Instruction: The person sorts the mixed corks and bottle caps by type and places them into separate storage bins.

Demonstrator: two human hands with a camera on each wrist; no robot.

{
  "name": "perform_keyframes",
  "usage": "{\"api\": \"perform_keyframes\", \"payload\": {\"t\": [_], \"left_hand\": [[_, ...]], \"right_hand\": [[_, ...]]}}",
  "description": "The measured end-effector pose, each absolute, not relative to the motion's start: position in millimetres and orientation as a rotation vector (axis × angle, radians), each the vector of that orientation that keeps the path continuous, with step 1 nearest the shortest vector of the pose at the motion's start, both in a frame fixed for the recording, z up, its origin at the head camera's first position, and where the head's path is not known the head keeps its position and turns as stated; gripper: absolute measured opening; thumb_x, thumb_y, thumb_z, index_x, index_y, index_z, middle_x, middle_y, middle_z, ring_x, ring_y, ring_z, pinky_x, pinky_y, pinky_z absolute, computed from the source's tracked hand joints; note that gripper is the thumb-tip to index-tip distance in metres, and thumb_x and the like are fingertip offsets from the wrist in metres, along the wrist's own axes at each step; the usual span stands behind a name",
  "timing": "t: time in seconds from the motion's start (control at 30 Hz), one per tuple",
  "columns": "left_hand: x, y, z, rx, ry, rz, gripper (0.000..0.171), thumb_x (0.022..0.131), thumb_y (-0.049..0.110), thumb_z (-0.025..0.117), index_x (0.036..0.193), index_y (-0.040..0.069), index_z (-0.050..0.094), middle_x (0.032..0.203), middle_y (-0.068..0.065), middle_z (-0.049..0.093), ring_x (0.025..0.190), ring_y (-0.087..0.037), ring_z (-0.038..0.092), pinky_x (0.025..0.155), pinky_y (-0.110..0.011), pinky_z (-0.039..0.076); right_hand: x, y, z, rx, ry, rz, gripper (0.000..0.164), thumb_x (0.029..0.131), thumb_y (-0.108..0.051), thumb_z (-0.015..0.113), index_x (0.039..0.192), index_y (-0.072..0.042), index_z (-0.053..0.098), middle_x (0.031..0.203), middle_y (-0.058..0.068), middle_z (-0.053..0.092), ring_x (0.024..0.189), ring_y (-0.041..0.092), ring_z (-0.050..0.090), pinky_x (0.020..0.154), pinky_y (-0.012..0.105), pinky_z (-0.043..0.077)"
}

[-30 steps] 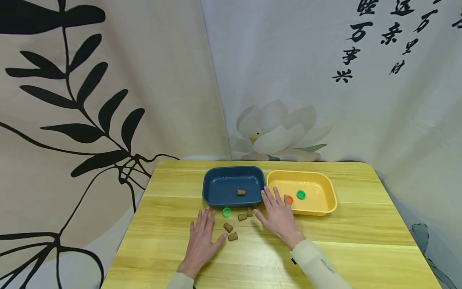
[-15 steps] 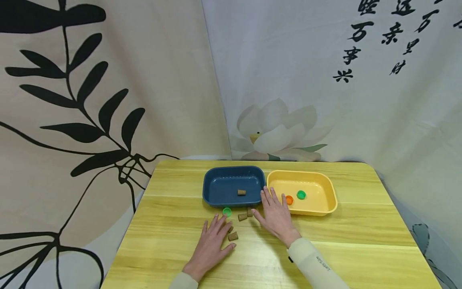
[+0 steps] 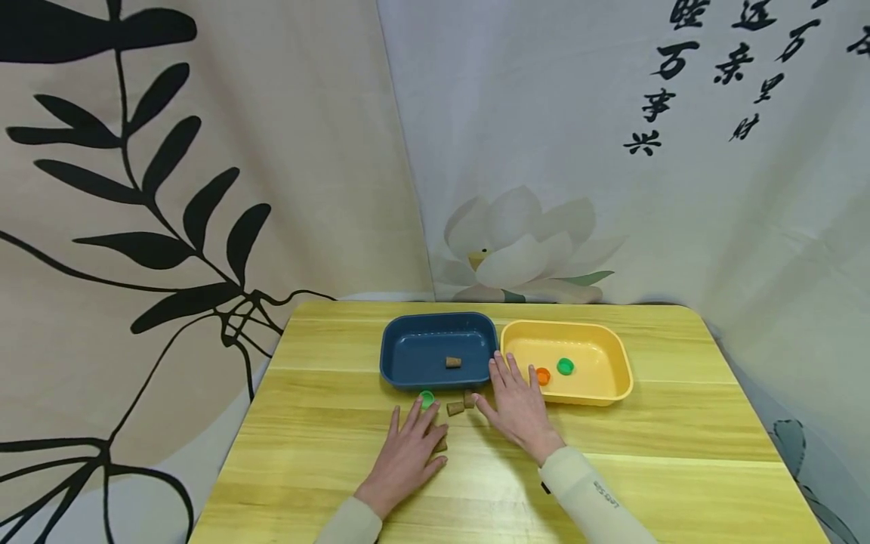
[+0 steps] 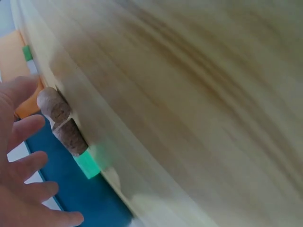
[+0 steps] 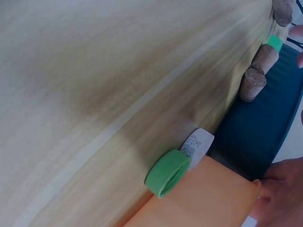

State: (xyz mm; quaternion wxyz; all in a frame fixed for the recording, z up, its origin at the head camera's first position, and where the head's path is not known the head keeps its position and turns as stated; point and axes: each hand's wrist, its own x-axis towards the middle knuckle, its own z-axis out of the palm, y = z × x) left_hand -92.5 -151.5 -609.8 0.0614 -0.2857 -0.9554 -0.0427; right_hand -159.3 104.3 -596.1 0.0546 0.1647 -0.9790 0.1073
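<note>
Left hand (image 3: 402,462): released, fingers spread and reaching forward, palm down over the table (image 3: 292,483).
Right hand (image 3: 519,412): released, fingers straight, fingertips at the spot where the two trays meet.
Near cork (image 3: 442,445): at the left hand, partly covered by the index finger, thumb just below. Contact: can't tell. Long axis: can't tell, too much hidden.
Middle cork (image 3: 455,409): between the hands, forward of the left thumb, left of the right thumb. Long axis roughly sideways, left hand to right hand, slight slant.
Far cork (image 3: 469,399): just beside the right thumb tip, next to the middle cork. Long axis runs forward, away from the person, in the head view. Lying or standing: can't tell.
Tray cork (image 3: 453,363): inside the blue tray, ahead of both hands, left of the right fingertips. Long axis sideways.
Green cap (image 3: 426,399): right at the left fingertips, near side of the blue tray. Touching: can't tell.
Blue tray (image 3: 438,323): ahead of the left hand, long side sideways.
Yellow tray (image 3: 605,393): ahead and right of the right hand. Holds an orange cap (image 3: 543,376) near the right fingers and a second green cap (image 3: 565,366) further right.
Green ring (image 5: 160,176): right wrist view, just beside the yellow tray, next to a printed white piece (image 5: 199,142).
</note>
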Motion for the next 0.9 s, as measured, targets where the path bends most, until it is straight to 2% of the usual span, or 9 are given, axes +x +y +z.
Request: {"api": "perform_keyframes", "payload": {"t": [0.23,0.5,0.9], "left_hand": [[-94,-147,-614,-0.84,-2.848,-0.015,0.034,0.092,0.046,0.076,0.112,0.019,0.078,0.159,-0.01,0.046,0.149,-0.039,0.036,0.11,-0.072,0.035],[-91,-147,-614,-0.818,-2.818,0.023,0.034,0.093,0.042,0.075,0.112,0.014,0.079,0.158,-0.009,0.047,0.149,-0.039,0.036,0.11,-0.071,0.035],[-91,-158,-587,-0.632,-2.756,-0.302,0.019,0.089,0.03,0.082,0.101,0.018,0.075,0.159,-0.014,0.044,0.149,-0.044,0.035,0.11,-0.076,0.03]], "right_hand": [[-158,104,-594,0.501,-2.966,0.335,0.082,0.104,-0.065,0.04,0.158,-0.003,0.041,0.167,0.014,0.029,0.156,0.034,0.024,0.121,0.065,0.02],[-158,104,-595,0.5,-2.976,0.321,0.082,0.104,-0.065,0.039,0.158,-0.003,0.04,0.168,0.014,0.029,0.156,0.034,0.024,0.121,0.065,0.021],[-159,105,-598,0.493,-2.983,0.338,0.082,0.104,-0.064,0.042,0.159,-0.004,0.039,0.168,0.014,0.029,0.156,0.033,0.022,0.121,0.064,0.022]]}}
